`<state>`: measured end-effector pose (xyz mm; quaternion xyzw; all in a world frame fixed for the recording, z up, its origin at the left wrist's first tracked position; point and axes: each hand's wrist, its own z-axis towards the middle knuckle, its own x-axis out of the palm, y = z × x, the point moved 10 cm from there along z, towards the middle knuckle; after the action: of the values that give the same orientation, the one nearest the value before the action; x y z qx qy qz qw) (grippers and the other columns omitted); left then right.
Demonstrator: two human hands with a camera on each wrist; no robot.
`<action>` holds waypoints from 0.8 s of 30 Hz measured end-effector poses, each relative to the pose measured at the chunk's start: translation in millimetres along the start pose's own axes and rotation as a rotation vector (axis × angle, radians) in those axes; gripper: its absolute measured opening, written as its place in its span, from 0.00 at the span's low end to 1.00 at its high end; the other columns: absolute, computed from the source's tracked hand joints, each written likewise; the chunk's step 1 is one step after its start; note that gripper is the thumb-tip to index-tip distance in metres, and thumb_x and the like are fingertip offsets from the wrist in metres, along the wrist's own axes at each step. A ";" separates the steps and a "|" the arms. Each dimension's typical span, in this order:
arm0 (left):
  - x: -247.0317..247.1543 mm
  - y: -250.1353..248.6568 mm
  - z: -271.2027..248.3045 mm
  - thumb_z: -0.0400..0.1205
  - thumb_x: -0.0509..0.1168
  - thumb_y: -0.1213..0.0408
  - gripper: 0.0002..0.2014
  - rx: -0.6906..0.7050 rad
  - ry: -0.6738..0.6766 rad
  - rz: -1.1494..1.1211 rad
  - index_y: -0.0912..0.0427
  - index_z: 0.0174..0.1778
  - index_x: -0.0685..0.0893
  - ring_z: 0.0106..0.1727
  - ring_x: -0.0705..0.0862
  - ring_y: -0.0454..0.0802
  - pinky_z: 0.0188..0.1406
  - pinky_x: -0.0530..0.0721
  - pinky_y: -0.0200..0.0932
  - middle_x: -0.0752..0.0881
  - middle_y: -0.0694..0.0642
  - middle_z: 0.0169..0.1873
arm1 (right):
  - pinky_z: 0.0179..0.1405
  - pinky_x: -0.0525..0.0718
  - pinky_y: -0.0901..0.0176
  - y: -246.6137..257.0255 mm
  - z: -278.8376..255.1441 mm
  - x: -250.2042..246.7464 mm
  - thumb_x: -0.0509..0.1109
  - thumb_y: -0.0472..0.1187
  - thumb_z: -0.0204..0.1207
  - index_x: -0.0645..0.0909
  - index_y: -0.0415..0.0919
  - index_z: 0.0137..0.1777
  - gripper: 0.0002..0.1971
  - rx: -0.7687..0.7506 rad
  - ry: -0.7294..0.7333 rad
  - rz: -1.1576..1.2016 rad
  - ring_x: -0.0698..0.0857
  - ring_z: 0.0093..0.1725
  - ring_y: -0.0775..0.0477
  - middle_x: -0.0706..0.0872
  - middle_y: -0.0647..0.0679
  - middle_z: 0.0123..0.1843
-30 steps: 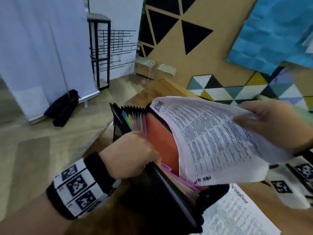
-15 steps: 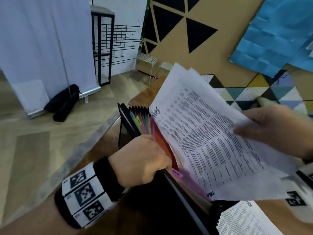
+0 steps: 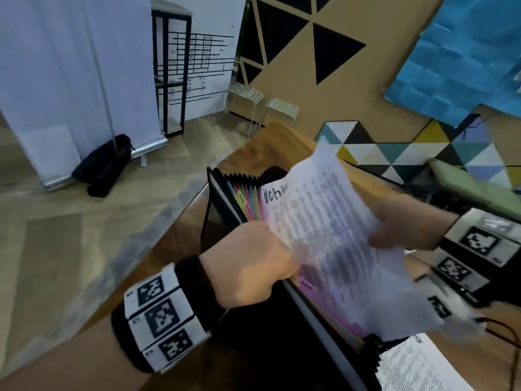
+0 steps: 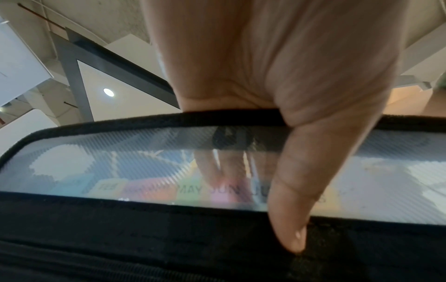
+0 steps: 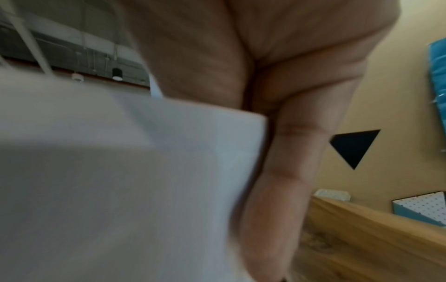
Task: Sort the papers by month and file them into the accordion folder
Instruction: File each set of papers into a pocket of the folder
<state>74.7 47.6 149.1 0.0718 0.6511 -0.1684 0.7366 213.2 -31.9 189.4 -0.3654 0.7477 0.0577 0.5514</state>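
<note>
Lowered since the earlier frame, the sheet headed "Octo…" enters the accordion folder, pinched at 3 o'clock by the right hand. Left hand grips the front wall, thumb outside. Tabs read FEB, MAY, JUN, SEP.

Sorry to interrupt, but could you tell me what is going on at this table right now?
A person is filing papers into a black accordion folder standing open on the wooden table. The left hand grips the folder's front wall, fingers inside among the month tabs. The right hand holds a printed sheet over the pockets, lower edge near the dividers. Another printed sheet lies on the table.
</note>
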 end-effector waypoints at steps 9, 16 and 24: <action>0.7 0.2 4.7 0.71 0.60 0.64 0.14 0.056 -0.013 -0.003 0.45 0.46 0.87 0.46 0.86 0.47 0.53 0.80 0.46 0.88 0.44 0.41 | 0.28 0.73 0.63 -19.6 -13.5 -28.5 0.75 0.44 0.69 0.75 0.44 0.31 0.12 0.010 -0.015 0.073 0.78 0.32 0.53 0.80 0.49 0.33; -1.5 1.3 6.8 0.65 0.62 0.64 0.12 0.030 -0.034 -0.037 0.48 0.38 0.87 0.37 0.85 0.45 0.45 0.82 0.44 0.87 0.45 0.32 | 0.31 0.69 0.65 44.1 12.3 -2.6 0.71 0.45 0.74 0.79 0.41 0.45 0.08 -0.181 -0.019 0.065 0.75 0.38 0.53 0.70 0.58 0.32; -3.7 9.4 -4.7 0.69 0.53 0.61 0.17 0.037 -0.060 -0.080 0.45 0.40 0.87 0.36 0.86 0.45 0.40 0.83 0.43 0.87 0.44 0.32 | 0.33 0.86 0.55 52.1 -6.0 78.9 0.64 0.33 0.76 0.69 0.43 0.55 0.11 -0.290 0.326 0.333 0.86 0.30 0.47 0.85 0.44 0.45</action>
<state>73.2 58.4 151.1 0.0543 0.6278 -0.2116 0.7471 166.8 -35.1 106.9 -0.3170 0.8604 0.1944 0.3486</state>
